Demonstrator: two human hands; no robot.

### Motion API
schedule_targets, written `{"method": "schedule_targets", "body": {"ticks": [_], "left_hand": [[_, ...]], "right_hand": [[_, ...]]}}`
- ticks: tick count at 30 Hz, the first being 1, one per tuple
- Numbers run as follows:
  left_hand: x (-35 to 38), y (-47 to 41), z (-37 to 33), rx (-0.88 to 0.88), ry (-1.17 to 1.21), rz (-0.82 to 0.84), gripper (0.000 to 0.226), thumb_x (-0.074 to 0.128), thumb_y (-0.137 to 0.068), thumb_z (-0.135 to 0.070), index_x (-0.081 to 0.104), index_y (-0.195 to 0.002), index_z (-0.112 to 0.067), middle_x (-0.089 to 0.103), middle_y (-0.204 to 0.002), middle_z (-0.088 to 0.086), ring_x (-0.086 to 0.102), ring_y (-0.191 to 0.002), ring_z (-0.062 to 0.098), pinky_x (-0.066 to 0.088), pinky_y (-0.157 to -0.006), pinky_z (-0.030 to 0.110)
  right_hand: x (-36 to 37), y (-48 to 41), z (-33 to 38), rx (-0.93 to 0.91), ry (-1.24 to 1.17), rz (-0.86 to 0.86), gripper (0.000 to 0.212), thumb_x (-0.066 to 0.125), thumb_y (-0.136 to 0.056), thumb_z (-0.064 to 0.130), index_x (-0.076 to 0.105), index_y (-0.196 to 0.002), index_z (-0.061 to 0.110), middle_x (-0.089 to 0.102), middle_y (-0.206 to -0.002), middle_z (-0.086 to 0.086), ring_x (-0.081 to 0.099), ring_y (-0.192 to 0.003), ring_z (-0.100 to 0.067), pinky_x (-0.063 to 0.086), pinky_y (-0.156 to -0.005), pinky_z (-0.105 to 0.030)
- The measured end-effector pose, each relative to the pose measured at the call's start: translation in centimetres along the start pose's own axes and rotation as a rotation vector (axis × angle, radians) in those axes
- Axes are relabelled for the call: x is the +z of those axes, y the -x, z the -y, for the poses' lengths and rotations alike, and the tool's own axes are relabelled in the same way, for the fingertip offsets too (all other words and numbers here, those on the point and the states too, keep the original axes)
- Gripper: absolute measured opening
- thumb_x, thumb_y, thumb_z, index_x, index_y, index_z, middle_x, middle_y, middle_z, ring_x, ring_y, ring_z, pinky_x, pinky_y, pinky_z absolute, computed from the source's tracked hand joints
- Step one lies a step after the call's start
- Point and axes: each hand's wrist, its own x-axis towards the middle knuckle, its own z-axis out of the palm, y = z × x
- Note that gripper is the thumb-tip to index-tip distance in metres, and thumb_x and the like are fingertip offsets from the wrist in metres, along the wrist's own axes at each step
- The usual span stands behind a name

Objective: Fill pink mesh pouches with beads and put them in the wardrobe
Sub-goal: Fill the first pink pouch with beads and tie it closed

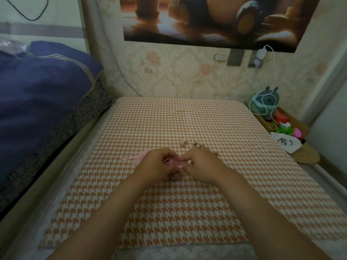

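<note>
With the ribbon (131,157) trailing left, the left hand (156,165) pinches one side of the pink mesh pouch (177,173) mouth with curled fingers, just above the houndstooth mat (169,212). The right hand (203,166) pinches the opposite side. Keep the mouth spread and upright; loose beads (195,145) lie just beyond.
</note>
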Motion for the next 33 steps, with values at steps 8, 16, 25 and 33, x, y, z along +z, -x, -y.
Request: {"method": "schedule_targets", "body": {"ticks": [8, 16, 25, 33], "left_hand": [[-1.3, 0.0, 0.8, -0.063, 0.005, 0.094, 0.036, 0.084, -0.072, -0.024, 0.071, -0.105, -0.027, 0.071, -0.097, -0.014, 0.065, -0.088, -0.002, 0.054, -0.081, 0.024], [-3.2, 0.6, 0.5, -0.095, -0.185, 0.043, 0.008, 0.076, -0.082, -0.023, 0.079, -0.09, -0.021, 0.07, -0.074, -0.012, 0.064, -0.069, -0.004, 0.048, -0.069, 0.014], [-3.7, 0.8, 1.5, -0.283, -0.04, -0.005, 0.037, 0.064, -0.092, -0.035, 0.072, -0.064, -0.011, 0.068, -0.057, 0.003, 0.06, -0.05, 0.016, 0.051, -0.053, 0.028], [-3.4, 1.2, 1.4, -0.576, 0.305, -0.113, 0.038, 0.058, -0.096, -0.033, 0.07, -0.073, -0.005, 0.06, -0.055, 0.004, 0.055, -0.049, 0.015, 0.047, -0.046, 0.022]], "right_hand": [[-0.7, 0.2, -0.7, 0.12, -0.151, -0.03, 0.042, 0.071, -0.088, 0.028, 0.061, -0.129, 0.032, 0.067, -0.095, 0.013, 0.061, -0.082, -0.003, 0.052, -0.076, -0.026], [-0.8, -0.1, -1.0, 0.179, -0.112, -0.101, 0.014, 0.067, -0.092, 0.029, 0.079, -0.1, 0.027, 0.073, -0.101, 0.009, 0.065, -0.091, -0.01, 0.054, -0.087, -0.037], [-1.0, 0.2, -2.0, 0.336, -0.285, -0.103, 0.034, 0.07, -0.09, 0.035, 0.073, -0.061, 0.017, 0.07, -0.062, 0.001, 0.059, -0.05, -0.013, 0.049, -0.055, -0.028], [-0.2, 0.3, -2.8, 0.698, -0.838, -0.082, 0.026, 0.065, -0.095, 0.025, 0.069, -0.079, 0.004, 0.061, -0.07, -0.011, 0.049, -0.045, -0.016, 0.04, -0.044, -0.024]]}}
